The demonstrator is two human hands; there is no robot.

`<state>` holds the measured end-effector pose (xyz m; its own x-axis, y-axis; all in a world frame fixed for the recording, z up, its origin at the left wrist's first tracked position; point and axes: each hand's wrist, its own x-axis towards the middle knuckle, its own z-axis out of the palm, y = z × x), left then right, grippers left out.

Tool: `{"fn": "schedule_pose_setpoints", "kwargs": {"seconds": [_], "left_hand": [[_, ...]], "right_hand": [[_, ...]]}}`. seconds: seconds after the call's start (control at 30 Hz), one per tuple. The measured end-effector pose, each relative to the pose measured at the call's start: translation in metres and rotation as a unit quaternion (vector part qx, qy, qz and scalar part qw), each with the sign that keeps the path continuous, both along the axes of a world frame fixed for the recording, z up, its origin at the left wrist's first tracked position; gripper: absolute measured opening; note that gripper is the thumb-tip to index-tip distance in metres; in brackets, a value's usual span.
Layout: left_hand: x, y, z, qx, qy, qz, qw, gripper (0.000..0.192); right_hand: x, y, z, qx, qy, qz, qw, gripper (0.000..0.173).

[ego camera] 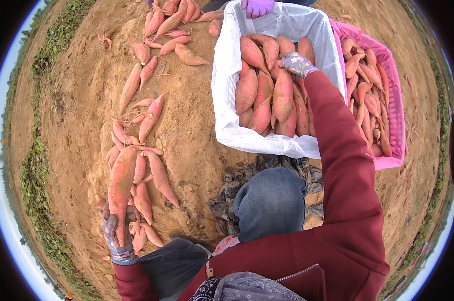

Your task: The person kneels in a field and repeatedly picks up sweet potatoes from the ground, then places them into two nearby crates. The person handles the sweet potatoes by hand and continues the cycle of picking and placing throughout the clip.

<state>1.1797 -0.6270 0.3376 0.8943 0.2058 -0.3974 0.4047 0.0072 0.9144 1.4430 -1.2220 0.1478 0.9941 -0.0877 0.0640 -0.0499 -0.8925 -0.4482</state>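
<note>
My left hand (118, 229), in a patterned glove, is closed around the lower end of a large sweet potato (122, 180) at the lower left. Beneath and beside it lies a row of pinkish-red sweet potatoes (161, 177) on the soil. My right hand (297, 64), in a floral glove, reaches into a crate lined with white fabric (227, 124). Its fingers touch the top of a long sweet potato (283, 96) that stands among others; whether they grip it is not clear.
A pink crate (398, 124) of smaller sweet potatoes adjoins the white-lined crate on the right. Another person's purple-gloved hand (257, 8) rests at its far rim. More sweet potatoes (170, 22) lie at the upper left. Dark crumpled plastic film (227, 188) surrounds my knee. Green vines (35, 169) run along the left.
</note>
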Motion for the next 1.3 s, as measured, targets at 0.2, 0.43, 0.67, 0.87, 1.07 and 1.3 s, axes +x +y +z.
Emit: {"fn": "schedule_pose_setpoints", "kwargs": {"seconds": [0.2,0.43,0.67,0.87,1.07,1.3], "left_hand": [[0.000,0.004,-0.006,0.007,0.018,0.014,1.000,0.073],[-0.002,0.002,-0.004,0.043,0.027,0.036,0.998,0.083],[-0.009,0.009,0.001,0.053,0.038,0.072,0.995,0.088],[-0.011,0.007,0.001,0.035,0.036,0.074,0.996,0.093],[-0.010,0.005,0.003,0.038,0.033,0.056,0.997,0.099],[-0.014,0.004,0.008,0.050,0.018,0.035,0.998,0.100]], "right_hand": [[0.017,0.085,-0.002,-0.022,0.010,0.013,1.000,0.045],[0.041,0.147,-0.027,-0.071,0.066,-0.015,0.995,0.045],[0.008,0.140,-0.029,-0.049,0.189,0.087,0.977,0.044],[-0.024,0.149,-0.018,-0.107,0.281,0.144,0.943,0.044],[-0.023,0.108,0.008,-0.179,0.109,0.017,0.978,0.045],[-0.034,0.099,-0.008,-0.177,0.122,-0.133,0.968,0.074]]}}
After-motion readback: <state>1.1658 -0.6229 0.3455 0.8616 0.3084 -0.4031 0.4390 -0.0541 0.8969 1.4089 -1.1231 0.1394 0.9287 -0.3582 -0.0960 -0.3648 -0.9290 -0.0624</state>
